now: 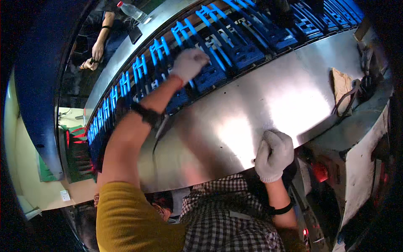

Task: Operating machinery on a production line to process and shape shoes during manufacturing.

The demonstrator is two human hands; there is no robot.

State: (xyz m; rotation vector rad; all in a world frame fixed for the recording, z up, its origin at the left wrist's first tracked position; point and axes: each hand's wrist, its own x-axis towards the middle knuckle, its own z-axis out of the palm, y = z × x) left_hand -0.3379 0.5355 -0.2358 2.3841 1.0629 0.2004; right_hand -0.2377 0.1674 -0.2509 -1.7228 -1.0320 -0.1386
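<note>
My left hand (pixel 189 66), in a white glove, reaches over a row of blue slotted fixtures (pixel 247 54). Its fingers look curled together; slight blur hides whatever may be in them. Close to the near edge of the shiny metal worktop (pixel 201 122), my right hand (pixel 275 156) is closed in a fist, also gloved in white. Anything inside that fist is out of sight. A black band (pixel 146 114) with a thin dangling cord circles my left forearm, and another black band (pixel 281 209) is on the right one.
Across the line, another person's bare hands (pixel 93 59) are close together. A clear bottle with a red cap (pixel 133 12) lies on the far metal ledge near a dark flat object (pixel 135 35). At right are a crumpled tan cloth or paper (pixel 342 86) and dark cables (pixel 365 86).
</note>
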